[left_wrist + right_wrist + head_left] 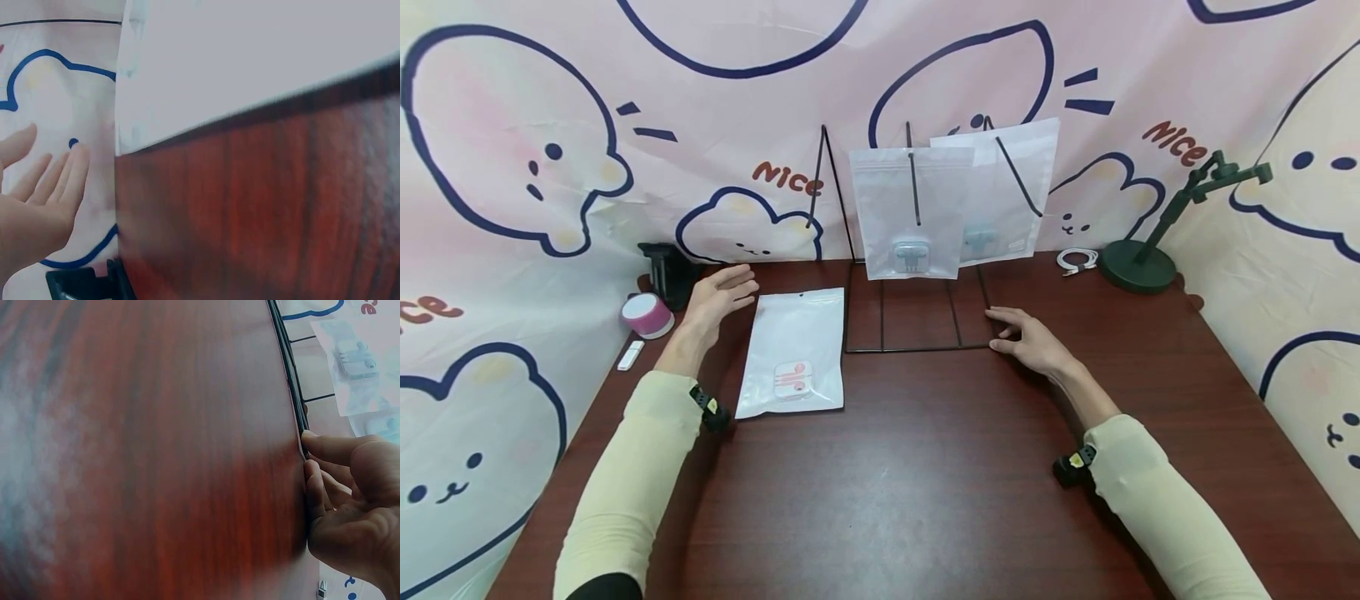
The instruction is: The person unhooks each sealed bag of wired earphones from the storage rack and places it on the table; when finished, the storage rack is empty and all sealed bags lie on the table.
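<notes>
A black wire display rack stands at the back of the table, with two white zip pouches hanging from its hooks. Each pouch shows a picture of earphones. My right hand holds the rack's front right corner, thumb and fingers bent at the wire. Left of the rack, another white pouch lies flat, with a pink earphone picture near its lower end. Beside that pouch's upper left corner, my left hand is raised with fingers extended and nothing in it; the same hand shows its palm in the left wrist view.
Behind the left hand are a black stand-like object, a pink-and-white round container and a small white stick. At the back right are a coiled white cable and a green desk lamp. Printed cloth hangs behind the table.
</notes>
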`<state>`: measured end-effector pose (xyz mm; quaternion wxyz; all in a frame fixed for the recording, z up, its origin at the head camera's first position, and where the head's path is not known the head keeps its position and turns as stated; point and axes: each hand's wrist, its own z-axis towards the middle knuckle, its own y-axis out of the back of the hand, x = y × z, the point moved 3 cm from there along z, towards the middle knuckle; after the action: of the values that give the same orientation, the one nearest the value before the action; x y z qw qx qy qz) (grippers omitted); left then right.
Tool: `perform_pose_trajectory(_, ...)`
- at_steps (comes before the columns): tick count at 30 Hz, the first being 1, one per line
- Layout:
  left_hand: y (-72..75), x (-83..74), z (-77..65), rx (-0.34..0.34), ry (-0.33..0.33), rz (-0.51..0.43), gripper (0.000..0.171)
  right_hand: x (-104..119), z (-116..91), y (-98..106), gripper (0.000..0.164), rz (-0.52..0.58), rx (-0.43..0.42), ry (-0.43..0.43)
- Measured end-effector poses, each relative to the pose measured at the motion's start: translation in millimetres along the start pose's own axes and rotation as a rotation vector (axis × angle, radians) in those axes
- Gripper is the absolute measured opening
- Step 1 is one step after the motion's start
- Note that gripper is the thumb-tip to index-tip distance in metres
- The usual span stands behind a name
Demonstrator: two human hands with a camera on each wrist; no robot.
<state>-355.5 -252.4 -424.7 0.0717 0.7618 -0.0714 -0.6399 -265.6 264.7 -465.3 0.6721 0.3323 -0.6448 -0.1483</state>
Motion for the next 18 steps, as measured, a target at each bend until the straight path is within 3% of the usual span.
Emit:
perform_pose_trajectory(10,-21.9,-30.0,-7.6,0.066,-0.138,-0.070,0.066,-2,1,-1,0.059,0.003,0.001,0.002)
perform_pose_trajectory(18,-44.8,-60.5,-14.3,0.099,-0.246,-0.073,0.063,-2,1,-1,0.059,-0.007,-0.001,-0.004)
